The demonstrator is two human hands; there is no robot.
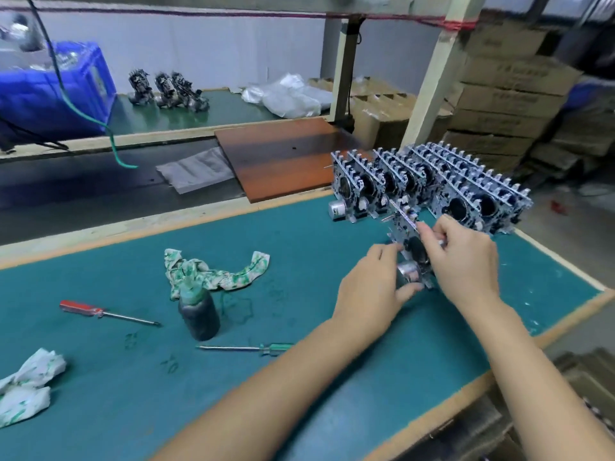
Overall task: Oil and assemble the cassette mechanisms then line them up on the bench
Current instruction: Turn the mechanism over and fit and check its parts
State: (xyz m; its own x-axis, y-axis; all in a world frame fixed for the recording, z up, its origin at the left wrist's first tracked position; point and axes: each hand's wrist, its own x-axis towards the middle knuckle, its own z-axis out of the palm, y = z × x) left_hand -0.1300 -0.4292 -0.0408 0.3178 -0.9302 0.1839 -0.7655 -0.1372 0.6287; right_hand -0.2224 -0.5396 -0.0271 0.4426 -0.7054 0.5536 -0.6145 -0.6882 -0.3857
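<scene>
I observe both hands working on one cassette mechanism [412, 251], held upright just above the green worktop [299, 377] near its right end. My left hand [372, 287] grips the unit's lower left side, fingers curled round it and the thumb lying under the silver motor [408, 272] at its base. My right hand [462, 261] is closed on the unit's upper right edge, fingertips pinching near the top of the frame; whether a small tool sits in that pinch I cannot tell, the area being blurred. Just behind the held unit, a row of assembled mechanisms [432, 188] stands upright at the far right of the worktop, packed closely side by side. To the left on the worktop I note a dark oil bottle [199, 314] standing upright, a stained rag [213, 271] touching its far side, a red-handled screwdriver [100, 311] lying well left of the bottle, a green-handled screwdriver [253, 348] lying near its front, and a crumpled cloth [26, 384] at the left edge. On the farther bench [233, 111], three more mechanisms [166, 91] stand beside a blue crate [56, 88]. Cardboard boxes [509, 104] are stacked at the right.
</scene>
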